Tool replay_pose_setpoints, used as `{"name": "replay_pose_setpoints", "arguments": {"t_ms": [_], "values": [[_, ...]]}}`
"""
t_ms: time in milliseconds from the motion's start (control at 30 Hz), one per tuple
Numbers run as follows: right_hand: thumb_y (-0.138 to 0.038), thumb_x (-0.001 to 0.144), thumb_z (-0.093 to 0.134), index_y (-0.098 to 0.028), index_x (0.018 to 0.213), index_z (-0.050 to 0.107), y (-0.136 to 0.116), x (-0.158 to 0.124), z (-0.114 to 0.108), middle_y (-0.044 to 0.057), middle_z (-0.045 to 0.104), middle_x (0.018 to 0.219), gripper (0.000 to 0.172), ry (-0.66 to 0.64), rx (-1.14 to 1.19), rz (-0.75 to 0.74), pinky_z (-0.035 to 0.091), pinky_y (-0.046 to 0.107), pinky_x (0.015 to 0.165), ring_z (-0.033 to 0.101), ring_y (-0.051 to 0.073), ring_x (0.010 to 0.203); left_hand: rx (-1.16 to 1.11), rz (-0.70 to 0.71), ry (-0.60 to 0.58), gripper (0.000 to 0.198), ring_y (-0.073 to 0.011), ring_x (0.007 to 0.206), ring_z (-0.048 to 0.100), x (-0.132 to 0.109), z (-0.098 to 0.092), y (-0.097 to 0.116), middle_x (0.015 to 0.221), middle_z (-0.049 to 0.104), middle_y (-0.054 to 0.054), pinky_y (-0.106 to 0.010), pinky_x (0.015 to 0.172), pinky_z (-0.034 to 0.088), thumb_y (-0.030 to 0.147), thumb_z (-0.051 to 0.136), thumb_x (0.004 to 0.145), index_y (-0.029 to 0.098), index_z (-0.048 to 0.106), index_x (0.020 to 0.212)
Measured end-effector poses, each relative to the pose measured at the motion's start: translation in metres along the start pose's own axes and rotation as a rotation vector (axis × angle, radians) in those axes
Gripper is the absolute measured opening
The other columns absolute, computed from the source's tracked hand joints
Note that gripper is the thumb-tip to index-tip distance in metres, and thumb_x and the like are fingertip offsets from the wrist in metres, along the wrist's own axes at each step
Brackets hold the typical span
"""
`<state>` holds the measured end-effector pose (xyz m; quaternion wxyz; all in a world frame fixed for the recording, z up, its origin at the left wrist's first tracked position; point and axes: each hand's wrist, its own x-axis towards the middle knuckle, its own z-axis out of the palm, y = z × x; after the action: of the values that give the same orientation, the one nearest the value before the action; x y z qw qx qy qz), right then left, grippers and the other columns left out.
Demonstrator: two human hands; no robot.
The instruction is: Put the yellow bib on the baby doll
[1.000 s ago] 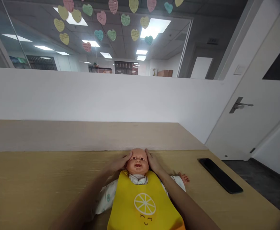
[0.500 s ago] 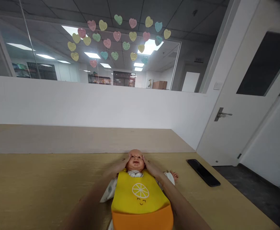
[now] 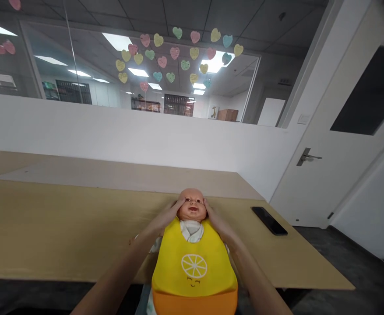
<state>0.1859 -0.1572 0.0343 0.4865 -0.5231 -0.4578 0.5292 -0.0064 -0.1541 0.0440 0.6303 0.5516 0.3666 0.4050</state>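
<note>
A baby doll [image 3: 192, 214] faces up at the near side of the table, wearing a white patterned garment. Over its chest lies a yellow bib [image 3: 172, 256] with a white citrus slice, a smiling face and an orange pocket at the bottom. My left hand [image 3: 171, 214] presses against one side of the doll's head. On the opposite side, my right hand [image 3: 216, 220] cups the cheek, so the head is held between both palms. The doll's arms are mostly hidden behind the bib and my forearms.
A black phone [image 3: 269, 221] lies on the wooden table [image 3: 63, 227] to the right, near its edge. Behind the table runs a white wall [image 3: 129, 133] with a window bearing heart-shaped notes. At the far right stands a white door [image 3: 297, 192].
The doll's head looks nearer and more of its white collar shows. Its outstretched hand is no longer visible on the right. The view has shifted, bringing the table's front edge in.
</note>
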Motion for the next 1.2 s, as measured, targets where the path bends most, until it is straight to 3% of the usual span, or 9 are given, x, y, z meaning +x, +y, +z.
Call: {"name": "replay_pose_setpoints", "arguments": {"t_ms": [100, 200, 333, 467, 667, 900, 1033, 1133, 1200], "values": [[-0.072, 0.08, 0.053, -0.019, 0.114, 0.069, -0.008, -0.061, 0.005, 0.01, 0.062, 0.126, 0.065, -0.026, -0.095, -0.075, 0.031, 0.041, 0.112, 0.051, 0.029, 0.125, 0.091, 0.067, 0.114, 0.061, -0.0295, 0.133, 0.045, -0.057, 0.011, 0.015, 0.142, 0.054, -0.01, -0.036, 0.111, 0.036, 0.06, 0.057, 0.084, 0.017, 0.06, 0.127], [-0.074, 0.079, 0.051, -0.02, 0.116, 0.068, -0.003, -0.12, 0.008, 0.01, 0.059, 0.131, 0.068, -0.022, -0.164, -0.208, 0.029, 0.04, 0.114, 0.045, 0.03, 0.131, 0.099, 0.071, 0.171, 0.069, -0.0308, 0.14, 0.035, -0.113, 0.024, 0.015, 0.151, 0.042, -0.007, -0.037, 0.114, 0.032, 0.06, 0.059, 0.082, 0.02, 0.051, 0.138], [-0.072, 0.082, 0.048, -0.022, 0.132, 0.059, 0.019, -0.182, 0.011, 0.01, 0.051, 0.139, 0.071, -0.083, -0.209, -0.235, 0.024, 0.041, 0.117, 0.038, 0.03, 0.137, 0.037, 0.046, 0.194, 0.095, -0.0357, 0.142, 0.03, -0.173, 0.033, -0.015, 0.155, 0.036, -0.01, -0.042, 0.116, 0.031, 0.061, 0.067, 0.074, 0.018, 0.031, 0.15], [-0.071, 0.084, 0.045, -0.026, 0.139, 0.052, 0.046, -0.204, 0.009, 0.008, 0.046, 0.144, 0.071, -0.144, -0.128, -0.234, 0.023, 0.041, 0.118, 0.036, 0.028, 0.138, 0.025, 0.109, 0.157, 0.095, -0.0366, 0.142, 0.031, -0.208, 0.035, -0.05, 0.157, 0.032, -0.01, -0.042, 0.114, 0.033, 0.054, 0.07, 0.076, 0.022, 0.025, 0.153], [-0.083, 0.078, 0.037, -0.02, 0.113, 0.066, 0.056, -0.191, -0.001, 0.014, 0.065, 0.117, 0.078, -0.105, 0.158, 0.072, 0.043, 0.044, 0.103, 0.053, 0.033, 0.121, 0.127, 0.131, 0.012, 0.101, -0.034, 0.14, 0.034, -0.216, 0.052, -0.06, 0.154, 0.034, -0.008, -0.041, 0.114, 0.031, 0.04, 0.082, 0.067, 0.033, 0.026, 0.151], [-0.077, 0.025, 0.077, -0.027, 0.096, 0.062, 0.091, -0.192, 0.014, 0.01, 0.062, 0.114, 0.088, 0.0, 0.26, -0.144, 0.043, 0.041, 0.101, 0.054, 0.034, 0.114, 0.115, 0.119, -0.248, 0.105, -0.0345, 0.134, 0.036, -0.201, 0.074, -0.071, 0.142, 0.046, -0.008, -0.044, 0.116, 0.024, 0.025, 0.094, 0.043, 0.031, 0.05, 0.138], [-0.055, 0.054, 0.08, -0.022, 0.071, 0.057, 0.105, -0.183, 0.008, 0.005, 0.059, 0.077, 0.044, -0.318, 0.322, 0.054, 0.048, 0.035, 0.082, 0.058, 0.022, 0.082, -0.196, 0.02, -0.36, 0.079, -0.0313, 0.13, 0.042, -0.2, 0.058, -0.092, 0.14, 0.048, -0.008, -0.043, 0.11, 0.031, 0.018, 0.082, 0.062, 0.028, 0.052, 0.135], [-0.037, 0.062, 0.081, -0.017, 0.072, 0.059, 0.12, -0.176, -0.007, 0.002, 0.059, 0.074, 0.031, -0.57, 0.368, 0.088, 0.046, 0.03, 0.068, 0.059, 0.017, 0.069, -0.47, -0.023, -0.368, 0.071, -0.0276, 0.124, 0.05, -0.199, 0.052, -0.107, 0.132, 0.055, -0.008, -0.037, 0.101, 0.039, 0.006, 0.068, 0.064, 0.026, 0.054, 0.131], [-0.032, 0.066, 0.081, -0.016, 0.075, 0.061, 0.132, -0.173, -0.014, 0.002, 0.06, 0.077, 0.027, -0.594, 0.339, 0.039, 0.044, 0.027, 0.064, 0.059, 0.015, 0.067, -0.483, -0.054, -0.315, 0.066, -0.024, 0.115, 0.056, -0.196, 0.053, -0.113, 0.122, 0.062, -0.007, -0.033, 0.095, 0.041, 0.0, 0.061, 0.062, 0.024, 0.059, 0.123]]}}
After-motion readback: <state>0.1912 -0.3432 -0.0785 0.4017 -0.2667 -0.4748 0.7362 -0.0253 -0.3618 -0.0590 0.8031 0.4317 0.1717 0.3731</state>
